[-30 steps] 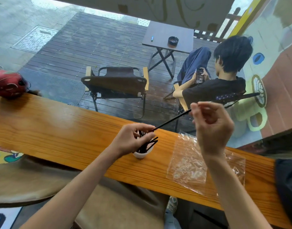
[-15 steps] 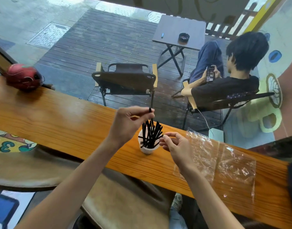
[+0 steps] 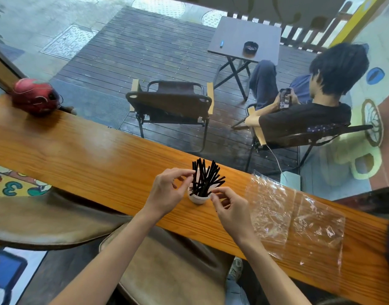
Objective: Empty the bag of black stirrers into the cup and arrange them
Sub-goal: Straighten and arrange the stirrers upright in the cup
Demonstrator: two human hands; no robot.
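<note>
The bag [image 3: 297,219] lies flat and empty on the counter [image 3: 83,155], and the stirrers [image 3: 205,179] stand fanned out in the cup [image 3: 198,198], so only tidying seems left. The left hand [image 3: 167,192] pinches one stirrer at the bunch's left edge; the right hand [image 3: 230,205] hovers beside the cup, fingertips together, seemingly on nothing.

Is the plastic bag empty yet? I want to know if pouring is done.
Empty, it seems: the clear plastic bag lies flat on the wooden counter with no stirrers visible through it; the black stirrers stand in the white cup.
</note>
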